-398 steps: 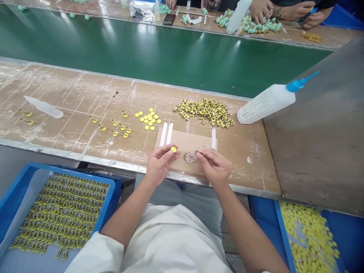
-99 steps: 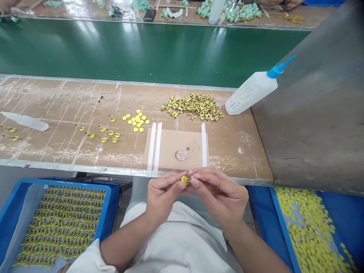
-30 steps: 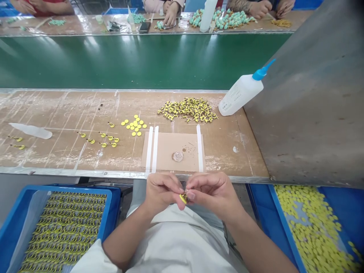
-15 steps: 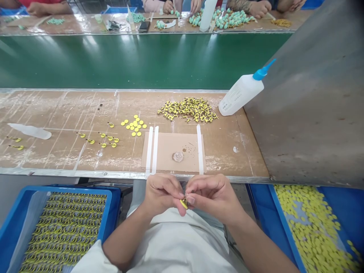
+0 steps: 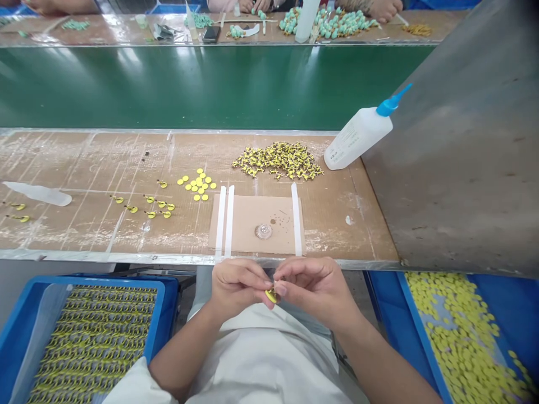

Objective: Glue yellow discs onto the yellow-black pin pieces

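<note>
Just off the table's front edge, my left hand (image 5: 240, 286) pinches a small yellow disc (image 5: 270, 295) by its side. My right hand (image 5: 315, 289) is closed at the disc's upper edge, its thumb and forefinger on a small dark-and-yellow piece that is mostly hidden by the fingertips. Ahead of both hands lies a taped cardboard sheet (image 5: 244, 224) bearing a small clear round dish (image 5: 263, 231). Behind it is a heap of tiny yellow-and-black figures (image 5: 278, 160). Loose yellow discs (image 5: 197, 183) lie left of the heap, and several discs with dark pieces attached (image 5: 150, 214) sit further left.
A white squeeze bottle (image 5: 357, 137) with a blue nozzle leans against a metal panel (image 5: 455, 157) at right. Blue trays flank me: assembled pieces in rows in the left tray (image 5: 162, 303), yellow discs in the right tray (image 5: 415, 320). Co-workers' hands are beyond the green belt (image 5: 189, 87).
The yellow disc has tilted and shifted slightly up and left between my fingers. Both hands otherwise keep nearly the same place, and the view has moved a little.
</note>
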{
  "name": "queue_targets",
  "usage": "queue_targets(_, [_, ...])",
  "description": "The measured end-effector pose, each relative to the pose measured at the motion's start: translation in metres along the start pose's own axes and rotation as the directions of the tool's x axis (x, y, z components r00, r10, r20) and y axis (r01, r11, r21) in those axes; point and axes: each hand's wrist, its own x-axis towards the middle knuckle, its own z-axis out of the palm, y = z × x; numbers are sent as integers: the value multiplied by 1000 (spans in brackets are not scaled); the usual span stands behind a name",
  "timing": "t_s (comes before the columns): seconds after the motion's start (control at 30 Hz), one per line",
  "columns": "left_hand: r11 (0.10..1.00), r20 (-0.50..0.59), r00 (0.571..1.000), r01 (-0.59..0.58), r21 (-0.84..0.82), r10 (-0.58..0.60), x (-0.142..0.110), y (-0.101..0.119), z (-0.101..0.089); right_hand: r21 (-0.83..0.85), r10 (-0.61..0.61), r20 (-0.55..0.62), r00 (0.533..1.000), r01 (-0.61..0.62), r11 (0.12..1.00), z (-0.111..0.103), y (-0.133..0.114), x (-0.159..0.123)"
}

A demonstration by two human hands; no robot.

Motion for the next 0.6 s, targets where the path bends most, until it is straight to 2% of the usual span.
queue_targets(0.2, [999, 19, 1000, -18, 46, 17, -2, 1, -7, -67, -25, 29, 999, 27, 997, -1, 0, 0])
queue_targets(0.37, [998, 61, 998, -33, 54, 30, -3, 1, -8, -50, -12, 86, 996, 17, 999, -2, 1, 0])
queue_targets(0.6, [995, 68, 994, -92, 37, 89, -3, -1, -7, -44, 3, 67, 998, 0, 999, -3, 5, -1])
